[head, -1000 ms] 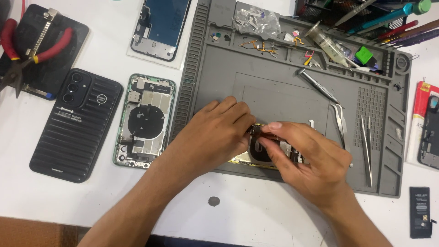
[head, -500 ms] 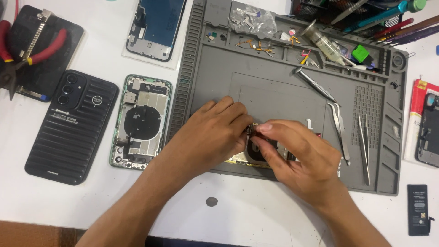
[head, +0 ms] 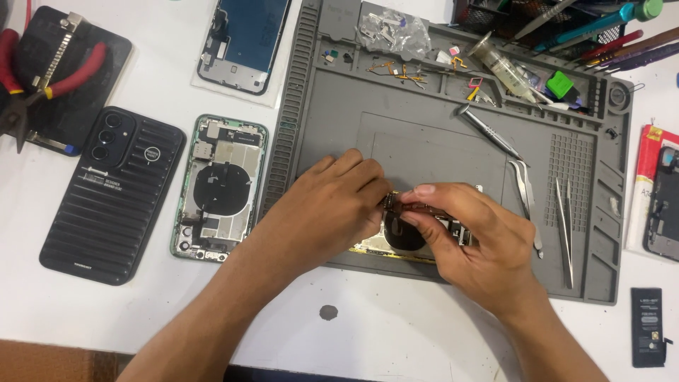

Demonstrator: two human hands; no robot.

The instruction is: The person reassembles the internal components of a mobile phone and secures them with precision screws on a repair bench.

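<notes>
My left hand (head: 322, 205) and my right hand (head: 470, 237) meet over an opened phone body with a gold edge (head: 396, 244) that lies on the grey repair mat (head: 424, 134). Both sets of fingertips pinch a small dark circuit board (head: 404, 205) held just above the phone. Most of the phone is hidden under my hands.
Left of the mat lie a second opened phone (head: 221, 185), a black ribbed phone case (head: 113, 194), a detached screen (head: 244, 42) and red-handled pliers (head: 53, 71). On the mat: a screwdriver (head: 488, 133), two tweezers (head: 527, 201), small parts. A small black battery (head: 647, 325) lies at the right.
Both hands stay together over the phone on the mat; my right fingers have shifted slightly on the small board. The view has barely moved.
</notes>
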